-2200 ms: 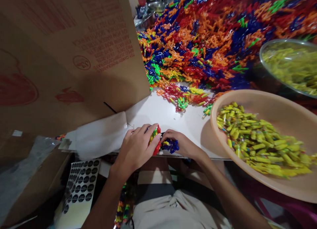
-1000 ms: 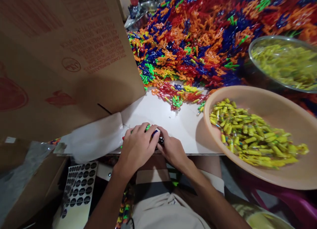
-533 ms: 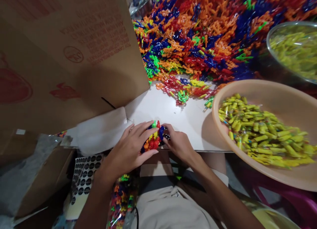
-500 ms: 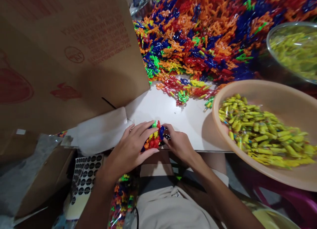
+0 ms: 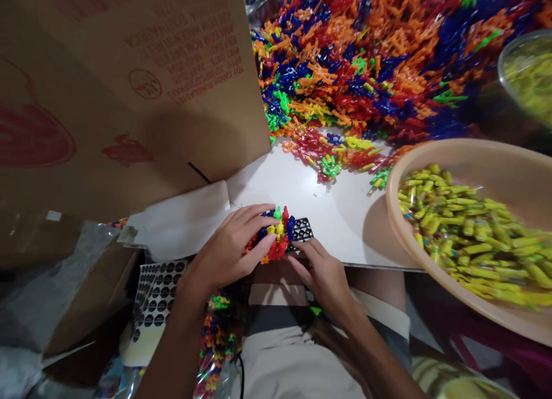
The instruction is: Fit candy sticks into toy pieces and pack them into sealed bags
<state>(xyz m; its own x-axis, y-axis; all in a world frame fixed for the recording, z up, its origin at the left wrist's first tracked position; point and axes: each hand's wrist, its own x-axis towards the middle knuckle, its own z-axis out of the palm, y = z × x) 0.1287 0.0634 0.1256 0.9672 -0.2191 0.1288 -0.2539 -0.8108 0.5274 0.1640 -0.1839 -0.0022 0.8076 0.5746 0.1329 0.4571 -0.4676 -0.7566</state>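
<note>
- The left hand (image 5: 224, 252) is curling its fingers (image 5: 254, 212) over a cluster of small coloured plastic pieces (image 5: 276, 238), grasping it at the near edge of the white counter (image 5: 328, 215).
- The right hand (image 5: 323, 272) is lying just beside the cluster, its fingertips (image 5: 302, 246) pressing on a black grid tray (image 5: 302, 229) that is sticking out from under the pieces; whether these fingers are closing around the tray cannot be told.
- A large heap of loose coloured pieces (image 5: 379, 60) is covering the far side of the counter, well apart from the hands.
- A tan bowl (image 5: 509, 163) holding yellow-green capsules (image 5: 470, 232) is standing to the right.
- A cardboard box (image 5: 129, 88) is leaning at the left, with a white cloth (image 5: 181, 221) lying at its foot.
- A sheet of round black stickers (image 5: 157, 295) is showing below the counter edge, near the left wrist.
</note>
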